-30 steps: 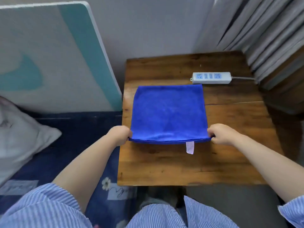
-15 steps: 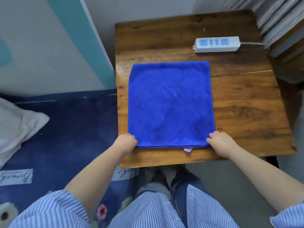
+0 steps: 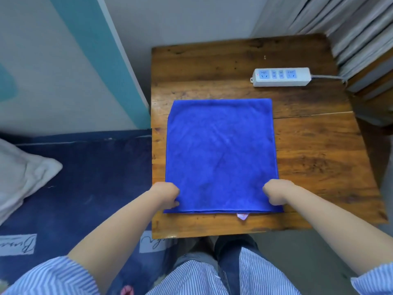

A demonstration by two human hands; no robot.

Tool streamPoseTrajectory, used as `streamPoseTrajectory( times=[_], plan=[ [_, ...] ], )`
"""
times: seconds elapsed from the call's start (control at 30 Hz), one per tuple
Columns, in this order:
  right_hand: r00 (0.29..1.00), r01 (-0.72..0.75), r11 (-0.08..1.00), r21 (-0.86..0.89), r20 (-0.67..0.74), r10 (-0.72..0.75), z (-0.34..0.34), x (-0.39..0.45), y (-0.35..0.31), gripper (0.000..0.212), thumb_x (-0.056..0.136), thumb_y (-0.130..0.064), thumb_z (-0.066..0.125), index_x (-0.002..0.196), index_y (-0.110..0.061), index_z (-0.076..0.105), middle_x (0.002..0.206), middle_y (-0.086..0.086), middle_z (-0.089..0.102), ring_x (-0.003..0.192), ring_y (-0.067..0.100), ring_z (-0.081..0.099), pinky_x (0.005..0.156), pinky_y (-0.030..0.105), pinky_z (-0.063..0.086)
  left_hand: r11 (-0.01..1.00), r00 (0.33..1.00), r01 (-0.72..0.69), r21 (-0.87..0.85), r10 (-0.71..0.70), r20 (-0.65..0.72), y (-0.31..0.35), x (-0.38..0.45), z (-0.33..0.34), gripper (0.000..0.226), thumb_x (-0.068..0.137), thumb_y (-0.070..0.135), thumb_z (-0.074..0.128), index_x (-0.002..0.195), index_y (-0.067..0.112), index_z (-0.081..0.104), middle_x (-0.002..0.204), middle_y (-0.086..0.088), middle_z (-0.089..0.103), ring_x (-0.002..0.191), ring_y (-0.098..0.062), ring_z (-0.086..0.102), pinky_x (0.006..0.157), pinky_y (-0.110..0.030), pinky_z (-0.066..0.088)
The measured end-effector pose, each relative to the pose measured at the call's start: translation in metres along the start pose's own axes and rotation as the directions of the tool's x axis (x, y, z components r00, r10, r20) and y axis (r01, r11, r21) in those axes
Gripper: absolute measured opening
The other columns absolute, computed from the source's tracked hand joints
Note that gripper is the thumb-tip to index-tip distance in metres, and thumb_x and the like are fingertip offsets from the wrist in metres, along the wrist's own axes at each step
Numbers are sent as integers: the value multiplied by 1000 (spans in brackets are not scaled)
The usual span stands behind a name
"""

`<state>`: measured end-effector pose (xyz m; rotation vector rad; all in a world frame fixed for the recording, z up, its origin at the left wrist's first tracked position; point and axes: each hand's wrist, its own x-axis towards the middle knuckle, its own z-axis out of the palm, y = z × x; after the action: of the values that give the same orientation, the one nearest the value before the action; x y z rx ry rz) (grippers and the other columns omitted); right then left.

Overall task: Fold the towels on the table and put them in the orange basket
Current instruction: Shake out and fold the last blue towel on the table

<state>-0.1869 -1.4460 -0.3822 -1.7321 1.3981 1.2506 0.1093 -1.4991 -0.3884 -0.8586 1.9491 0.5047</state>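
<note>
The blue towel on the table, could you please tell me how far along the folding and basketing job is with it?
Done: the blue towel lies flat and squared on the wooden table; a doubled near edge suggests one fold. In hand: the left hand and right hand rest with curled fingers on its near corners, seemingly gripping them. Left: any further folds and the move to the orange basket, which is not in view.

Wood table — blue towel flat, pwr strip behind.
</note>
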Motion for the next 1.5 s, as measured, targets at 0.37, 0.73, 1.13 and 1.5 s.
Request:
streamPoseTrajectory(
  times=[0.37, 0.73, 1.13, 1.5],
  plan=[
    [838, 105, 956, 275, -542, 64, -123, 48, 54, 12, 89, -11, 37, 84, -9, 49, 101, 11, 56, 100, 28, 51, 70, 33, 40, 599, 791, 221, -770, -572, -218, -51, 49, -116, 22, 96, 11, 31, 97, 4, 52, 104, -16, 60, 94, -33, 54, 72, -37, 42],
    [680, 333, 904, 269, -733, -32, -187, 118, 64, 37, 87, -6, 41, 123, -7, 52, 130, 9, 49, 122, 26, 40, 97, 34, 34, 38, 588, 66, -997, -809, 8, -86, 111, -153, 31, 97, 15, 31, 93, 10, 62, 95, -8, 61, 89, -28, 51, 69, -27, 36],
    [678, 410, 855, 316, -733, -55, -183, 131, 61, 32, 87, -4, 43, 116, -3, 58, 127, 10, 53, 121, 25, 42, 99, 31, 29, -567, 649, -115, -816, -665, 370, -74, 122, -163, 38, 89, 30, 55, 56, 16, 42, 55, 1, 38, 51, -14, 35, 48, -23, 31],
    [681, 420, 840, 345, -731, -40, -181, 126, 62, 29, 89, -6, 43, 112, -4, 60, 127, 9, 52, 122, 23, 41, 98, 30, 29, -818, 758, -332, -469, -528, 383, -72, 111, -157, 9, 90, 3, 51, 95, 10, 55, 82, -3, 60, 70, -16, 57, 56, -26, 46]
  ],
)
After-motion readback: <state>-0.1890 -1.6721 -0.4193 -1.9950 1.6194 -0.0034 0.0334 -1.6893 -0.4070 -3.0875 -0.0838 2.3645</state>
